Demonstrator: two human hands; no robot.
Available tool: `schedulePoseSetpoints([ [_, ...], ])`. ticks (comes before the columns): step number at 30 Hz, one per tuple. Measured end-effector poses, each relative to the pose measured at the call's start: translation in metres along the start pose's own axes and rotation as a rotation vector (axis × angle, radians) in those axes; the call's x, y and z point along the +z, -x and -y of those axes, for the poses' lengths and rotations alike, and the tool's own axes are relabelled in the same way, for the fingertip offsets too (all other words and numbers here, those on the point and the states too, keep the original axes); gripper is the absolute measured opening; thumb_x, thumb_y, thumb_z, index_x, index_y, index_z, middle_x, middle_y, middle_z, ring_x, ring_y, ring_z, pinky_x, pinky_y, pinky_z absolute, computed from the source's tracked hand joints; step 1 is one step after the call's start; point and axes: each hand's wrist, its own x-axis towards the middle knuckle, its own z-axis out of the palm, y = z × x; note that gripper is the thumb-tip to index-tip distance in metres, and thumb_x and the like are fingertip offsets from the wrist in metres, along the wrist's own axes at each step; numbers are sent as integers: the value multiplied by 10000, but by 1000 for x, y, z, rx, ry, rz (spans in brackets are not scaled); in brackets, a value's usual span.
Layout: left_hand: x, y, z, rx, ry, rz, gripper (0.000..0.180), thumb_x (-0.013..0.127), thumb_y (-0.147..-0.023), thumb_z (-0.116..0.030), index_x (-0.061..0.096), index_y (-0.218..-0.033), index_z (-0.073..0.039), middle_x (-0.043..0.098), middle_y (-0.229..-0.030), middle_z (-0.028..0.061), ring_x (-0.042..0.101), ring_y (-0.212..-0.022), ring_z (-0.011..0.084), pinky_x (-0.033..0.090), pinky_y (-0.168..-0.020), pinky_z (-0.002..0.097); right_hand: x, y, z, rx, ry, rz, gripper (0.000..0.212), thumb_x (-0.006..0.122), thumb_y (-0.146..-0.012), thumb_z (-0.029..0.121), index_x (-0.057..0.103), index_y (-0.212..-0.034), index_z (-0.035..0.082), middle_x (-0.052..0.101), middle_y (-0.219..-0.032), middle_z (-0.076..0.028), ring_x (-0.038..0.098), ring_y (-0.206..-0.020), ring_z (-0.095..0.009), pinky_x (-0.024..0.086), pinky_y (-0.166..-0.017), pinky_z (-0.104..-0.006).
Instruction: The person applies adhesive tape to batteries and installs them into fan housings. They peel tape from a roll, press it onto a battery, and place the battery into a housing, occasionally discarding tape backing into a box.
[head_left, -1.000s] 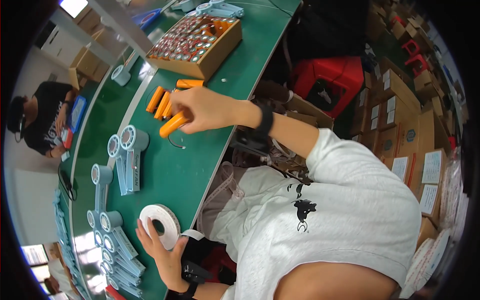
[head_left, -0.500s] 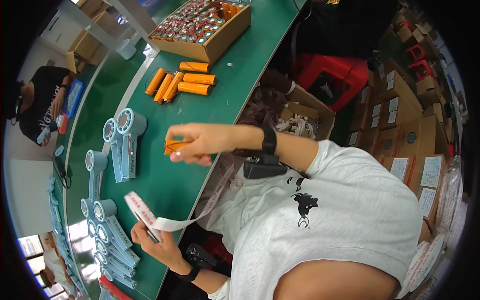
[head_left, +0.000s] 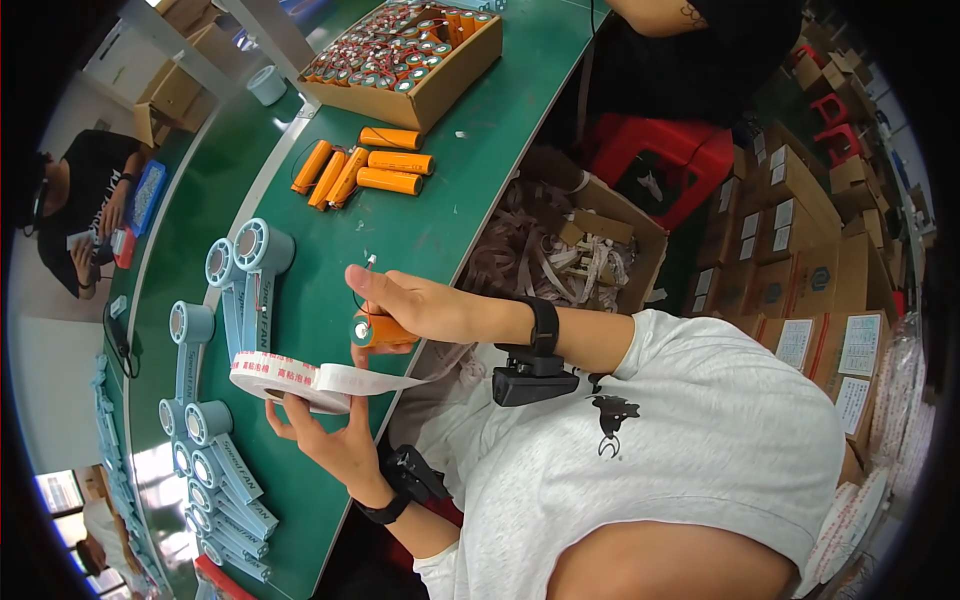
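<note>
My left hand (head_left: 335, 442) grips a roll of white tape with red print (head_left: 283, 369), its fingers curled under and into the core. From the roll, a loose tape strip (head_left: 385, 380) trails toward my lap. Just above it, my right hand (head_left: 415, 300) is closed around an orange cylindrical battery (head_left: 385, 330), its round end facing out. A thin wire with a small white connector (head_left: 371, 259) rises from that battery past my thumb. Farther up the green table (head_left: 420, 215) lie several more orange batteries (head_left: 388, 180) with wires.
A cardboard box (head_left: 440, 95) packed with wired batteries stands at the table's far end. Light-blue handheld fans (head_left: 265, 245) line the left side. Beside the table edge are an open carton of scraps (head_left: 640, 265) and a red stool (head_left: 665, 165). Another person sits across.
My right hand has turned the battery so its end shows and moved it slightly down toward the tape. The roll has tilted flatter and risen toward the battery.
</note>
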Motion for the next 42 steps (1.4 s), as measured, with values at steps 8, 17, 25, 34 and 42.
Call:
schedulePoseSetpoints([
  [8,14,3,2,-50,-155,-46,604,739,-663,-200,449,-1144,20,595,-995,116,462,-1081,226,161,-1008,449,23,5,-14,-294,485,-154,314,670,-799,260,583,-660,-8,524,-604,2,434,-559,-55,351,-505,-215],
  [17,-7,-13,4,-74,-75,-188,509,697,-702,-142,479,-1138,7,618,-1097,23,531,-955,190,193,-981,405,3,30,17,-119,571,87,232,709,-755,208,596,-725,7,542,-663,3,440,-560,-63,371,-523,-223],
  [25,-12,-6,3,-135,-55,-195,387,691,-692,-136,549,-1022,7,668,-965,28,539,-906,168,216,-968,372,-10,30,46,-108,669,-60,313,747,-700,240,601,-831,-4,539,-658,-30,464,-604,-83,384,-548,-234],
  [34,-7,-12,-6,-51,-101,-247,417,715,-659,-132,553,-1015,11,668,-943,25,560,-825,175,233,-959,344,31,0,1,-195,505,-71,312,748,-701,226,593,-786,-31,502,-617,-8,432,-581,-72,369,-529,-244],
  [42,-18,-19,-10,-272,266,-344,488,733,-631,-104,557,-1066,27,661,-957,61,541,-831,207,272,-941,358,16,10,5,-124,671,82,260,712,-740,203,594,-770,-27,506,-622,10,412,-532,-64,344,-485,-243],
])
